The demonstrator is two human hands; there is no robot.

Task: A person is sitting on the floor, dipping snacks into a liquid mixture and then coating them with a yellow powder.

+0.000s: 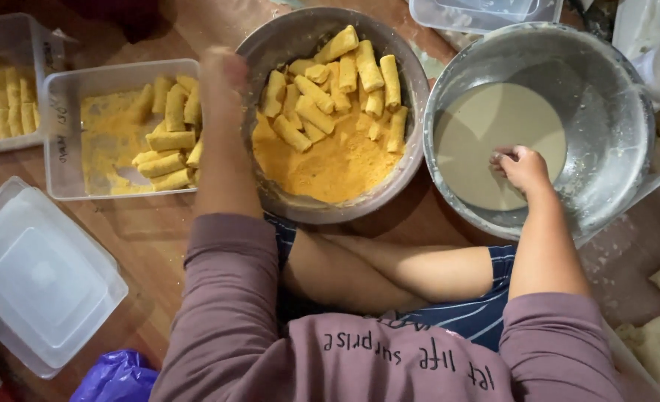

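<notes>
Overhead, head view — one entry. Left hand (222,78): raised at the rim of the middle metal bowl (270,45), motion-blurred; whether its fingers are spread or pinched cannot be told. That bowl holds orange breadcrumbs (330,167) and a heap of coated rolls (330,89). Just left, a clear plastic tub (66,126) with more crumbed rolls (168,145) lined along its right side. Right hand (522,167): fingers curled together, dipped at the edge of pale batter (494,123) in the right metal bowl (605,97) — nothing visibly held. Lower left, an upturned clear container (36,275); a purple bag (118,376) below it.
</notes>
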